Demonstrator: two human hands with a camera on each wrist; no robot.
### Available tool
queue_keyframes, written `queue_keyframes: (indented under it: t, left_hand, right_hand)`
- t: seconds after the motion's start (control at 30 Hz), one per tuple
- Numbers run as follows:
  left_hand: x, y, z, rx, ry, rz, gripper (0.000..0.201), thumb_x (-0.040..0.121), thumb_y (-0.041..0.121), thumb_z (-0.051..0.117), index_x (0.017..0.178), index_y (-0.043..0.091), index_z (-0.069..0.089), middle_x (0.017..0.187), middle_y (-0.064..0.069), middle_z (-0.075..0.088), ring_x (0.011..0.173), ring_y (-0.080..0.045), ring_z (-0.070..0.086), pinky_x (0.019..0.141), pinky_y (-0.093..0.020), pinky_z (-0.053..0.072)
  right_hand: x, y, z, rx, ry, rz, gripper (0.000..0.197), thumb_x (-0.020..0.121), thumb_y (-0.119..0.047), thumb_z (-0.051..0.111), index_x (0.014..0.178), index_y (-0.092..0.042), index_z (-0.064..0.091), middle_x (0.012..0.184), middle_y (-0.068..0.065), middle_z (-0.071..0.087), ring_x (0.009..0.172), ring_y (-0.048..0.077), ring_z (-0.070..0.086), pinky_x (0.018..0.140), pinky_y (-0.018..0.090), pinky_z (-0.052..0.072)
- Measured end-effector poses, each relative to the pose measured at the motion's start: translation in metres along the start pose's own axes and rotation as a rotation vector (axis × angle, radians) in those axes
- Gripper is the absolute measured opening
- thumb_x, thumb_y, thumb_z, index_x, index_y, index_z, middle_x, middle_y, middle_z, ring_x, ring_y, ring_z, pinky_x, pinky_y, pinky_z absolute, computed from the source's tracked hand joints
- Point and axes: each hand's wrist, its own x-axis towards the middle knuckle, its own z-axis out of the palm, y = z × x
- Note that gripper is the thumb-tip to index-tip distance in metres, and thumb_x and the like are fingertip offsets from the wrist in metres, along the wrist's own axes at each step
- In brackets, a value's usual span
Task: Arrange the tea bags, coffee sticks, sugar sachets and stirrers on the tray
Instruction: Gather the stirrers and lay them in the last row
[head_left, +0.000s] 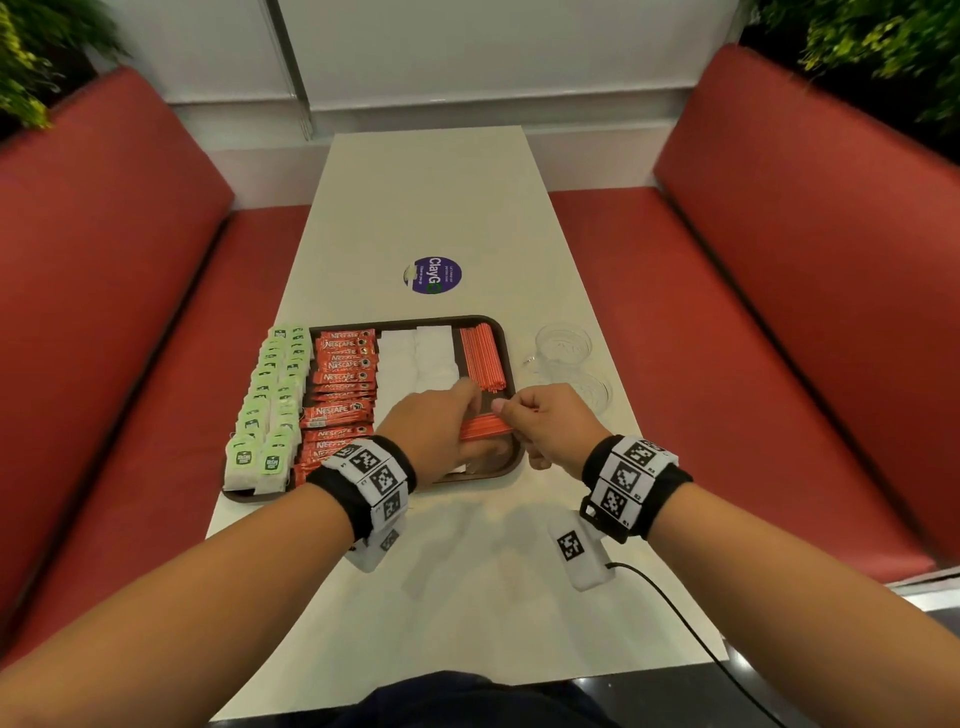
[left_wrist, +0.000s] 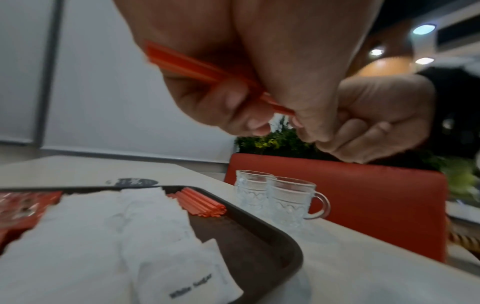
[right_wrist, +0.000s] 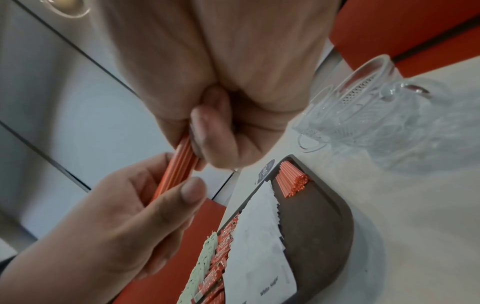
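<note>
A dark brown tray (head_left: 511, 364) lies on the white table. It carries rows of green tea bags (head_left: 270, 395), red coffee sticks (head_left: 343, 384), white sugar sachets (head_left: 415, 358) and a pile of orange stirrers (head_left: 482, 356) at its far right. Both hands hold a small bundle of orange stirrers (head_left: 483, 428) crosswise above the tray's near right corner. My left hand (head_left: 441, 426) grips one end of the bundle (left_wrist: 197, 67). My right hand (head_left: 540, 421) pinches the other end (right_wrist: 176, 168).
Two clear glass cups (head_left: 566, 345) stand on the table right of the tray. A round purple sticker (head_left: 432, 275) marks the table beyond it. Red benches (head_left: 779, 291) flank the table on both sides. A black cable (head_left: 675, 613) runs from my right wrist.
</note>
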Motion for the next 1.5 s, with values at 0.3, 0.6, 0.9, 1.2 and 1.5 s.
queue_keyframes:
  t: [0.3,0.6,0.9,1.2,1.5]
  left_hand:
    - [0.011,-0.025,-0.009,-0.643,0.353,-0.128,0.048,0.090,0.069,0.043,0.093,0.024,0.059,0.080,0.006,0.067,0.063,-0.007,0.063,0.058,-0.032,0.052]
    - [0.023,-0.020,-0.017,-0.642,0.317,-0.169,0.058,0.098,0.060,0.037,0.072,0.016,0.066,0.052,0.001,0.060,0.042,-0.012,0.057,0.045,-0.026,0.045]
    - [0.017,-0.036,-0.009,-0.048,-0.262,0.073,0.041,0.092,0.064,0.045,0.094,0.027,0.063,0.076,0.006,0.063,0.070,-0.008,0.057,0.059,-0.024,0.036]
    - [0.027,-0.027,0.012,-0.024,-0.477,0.098,0.032,0.093,0.051,0.057,0.086,0.020,0.054,0.074,0.001,0.058,0.066,-0.016,0.055,0.054,-0.022,0.035]
    - [0.062,-0.036,0.026,-0.152,-0.334,-0.252,0.027,0.096,0.037,0.055,0.088,0.012,0.063,0.081,-0.006,0.064,0.070,-0.020,0.064,0.065,-0.031,0.054]
  right_hand:
    - [0.017,-0.008,0.011,0.189,0.033,0.013,0.044,0.101,-0.029,0.059,0.102,0.015,0.058,0.057,0.003,0.036,0.043,0.015,0.032,0.041,0.025,0.035]
    - [0.029,-0.013,0.024,0.224,0.033,-0.027,0.027,0.097,-0.034,0.064,0.097,-0.007,0.070,0.054,0.001,0.042,0.041,0.015,0.034,0.043,0.024,0.035]
    - [0.034,-0.003,0.011,-0.088,-0.060,-0.013,0.026,0.095,-0.026,0.067,0.086,-0.002,0.071,0.049,-0.006,0.052,0.042,0.015,0.044,0.045,0.029,0.042]
    - [0.041,0.009,0.011,-0.278,-0.127,-0.021,0.028,0.097,-0.019,0.063,0.076,0.000,0.060,0.042,-0.011,0.050,0.038,0.008,0.044,0.045,0.028,0.040]
    - [0.034,0.030,-0.003,-0.528,-0.087,0.308,0.045,0.104,-0.050,0.035,0.113,-0.007,0.049,0.089,0.011,0.061,0.054,0.022,0.059,0.041,0.027,0.048]
